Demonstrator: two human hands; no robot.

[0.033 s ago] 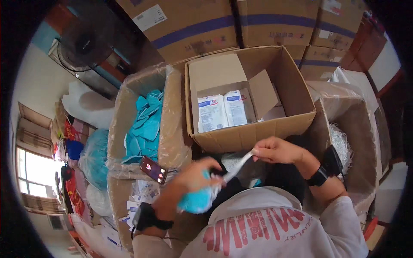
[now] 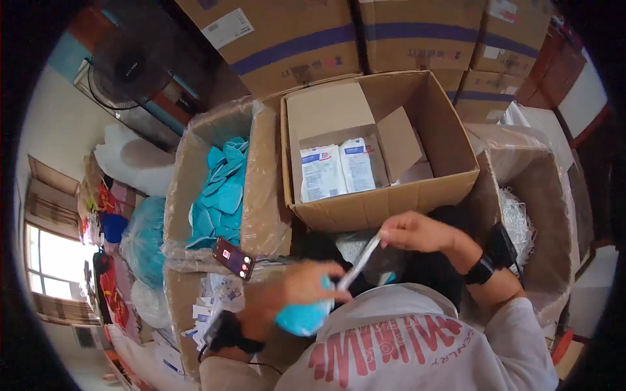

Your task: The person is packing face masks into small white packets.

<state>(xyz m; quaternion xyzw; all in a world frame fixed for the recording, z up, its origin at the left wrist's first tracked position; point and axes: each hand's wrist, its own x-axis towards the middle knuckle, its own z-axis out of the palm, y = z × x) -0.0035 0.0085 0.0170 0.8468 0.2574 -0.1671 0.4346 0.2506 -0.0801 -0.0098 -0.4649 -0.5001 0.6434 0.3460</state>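
Stacked cartons [image 2: 417,45] with purple bands, forming the back wall of the scene as viewed from where one stands in the room. Before them, a large open carton [image 2: 385,208], its top edge facing the seated person. To the person's left, a plastic-lined carton [image 2: 264,208]; to the right, a second lined carton [image 2: 554,215], deep and partly shadowed. Person's pale shirt [image 2: 391,339], marked with red lettering, at the near edge. Within the large open carton, a smaller box [image 2: 329,107] with its flaps raised. Heaped in the left carton, teal pieces [image 2: 222,189], overlapping; in the right, a tangle of white strands [image 2: 518,221]. Standing side by side in the smaller box, white printed packets [image 2: 323,173].

Left hand [image 2: 303,283], blurred by motion: fingers curled over a teal cup-shaped piece [image 2: 303,319], which hangs below them in front of the shirt; how tightly they grip, one cannot tell. Right hand [image 2: 414,231], near the front of the large open carton: thumb and forefinger pinched together on the upper end of a strip. Lit phone [image 2: 233,259], lying at the near edge of the left carton. White strip [image 2: 360,264], narrow, slanting down from the right fingertips to the left hand.
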